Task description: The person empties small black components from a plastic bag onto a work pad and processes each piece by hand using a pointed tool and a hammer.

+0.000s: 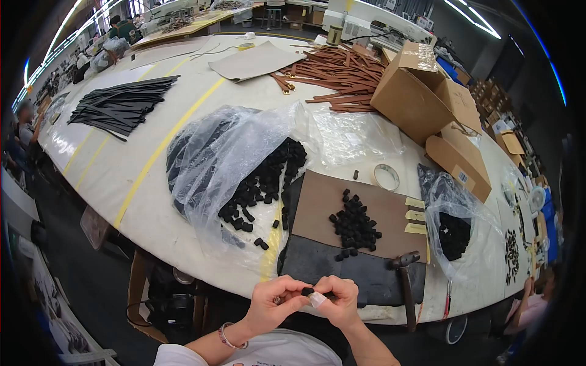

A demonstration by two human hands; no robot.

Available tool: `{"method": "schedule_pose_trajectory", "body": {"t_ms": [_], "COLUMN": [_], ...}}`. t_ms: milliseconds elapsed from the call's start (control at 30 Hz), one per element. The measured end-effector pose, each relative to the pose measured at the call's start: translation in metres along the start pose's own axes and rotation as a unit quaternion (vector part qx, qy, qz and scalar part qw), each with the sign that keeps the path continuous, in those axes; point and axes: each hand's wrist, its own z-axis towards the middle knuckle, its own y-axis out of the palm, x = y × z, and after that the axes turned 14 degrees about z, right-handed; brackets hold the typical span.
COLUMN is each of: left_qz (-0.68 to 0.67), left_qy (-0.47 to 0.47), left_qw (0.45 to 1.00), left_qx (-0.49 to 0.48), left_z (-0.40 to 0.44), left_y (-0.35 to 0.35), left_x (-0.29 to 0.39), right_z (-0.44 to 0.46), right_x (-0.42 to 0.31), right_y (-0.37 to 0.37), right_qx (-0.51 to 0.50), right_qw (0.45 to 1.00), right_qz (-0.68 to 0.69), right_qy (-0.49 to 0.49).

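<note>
My left hand point(276, 302) and my right hand point(339, 301) meet at the front edge of the table, fingers pinched together. Between the fingertips is a small black loop-like piece point(307, 291), gripped from both sides. A whitish wrap point(317, 299) covers the tip of my right thumb. Just beyond the hands lies a dark mat point(317, 268) with a brown sheet point(311, 207) on it. A pile of similar small black pieces point(355, 224) rests on the brown sheet. To the right, a hammer point(406, 277) lies across the mat's edge.
A clear plastic bag point(226, 140) spills black pieces at left centre; another bag point(455, 210) holds more at right. A tape roll point(386, 177), brown straps point(342, 73), black straps point(125, 104) and cardboard boxes point(409, 91) stand farther off. A person point(537, 305) is at the right.
</note>
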Motion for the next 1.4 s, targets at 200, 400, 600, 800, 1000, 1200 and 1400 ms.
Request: {"method": "schedule_pose_trajectory", "body": {"t_ms": [200, 400, 600, 800, 1000, 1200, 1400], "left_qz": [-0.003, -0.023, -0.136, 0.043, 0.004, -0.042, 0.134], "left_qy": [-0.012, 0.012, -0.033, 0.062, 0.086, 0.03, 0.112], "left_qw": [1.0, 1.0, 0.99, 0.997, 0.996, 0.998, 0.98], "left_qx": [0.027, 0.018, 0.027, 0.03, 0.026, 0.045, 0.095], "left_z": [0.001, 0.002, -0.002, 0.004, 0.006, 0.002, 0.0], "left_y": [0.002, 0.001, 0.008, 0.002, 0.0, 0.003, 0.005], "left_x": [0.002, -0.001, -0.01, 0.003, 0.0, 0.001, 0.008], "right_z": [0.001, 0.004, 0.008, 0.001, 0.004, 0.001, -0.004], "right_x": [0.006, 0.011, 0.012, 0.01, 0.013, 0.014, 0.015], "right_y": [-0.001, 0.001, 0.004, 0.004, 0.004, 0.009, 0.008], "right_qx": [-0.007, -0.002, 0.024, 0.018, -0.003, 0.019, 0.014], "right_qw": [0.999, 0.994, 0.938, 0.977, 0.965, 0.948, 0.98], "right_qz": [0.011, -0.044, -0.182, -0.109, -0.106, -0.147, -0.067], "right_qy": [-0.038, -0.104, -0.294, -0.183, -0.239, -0.282, -0.188]}}
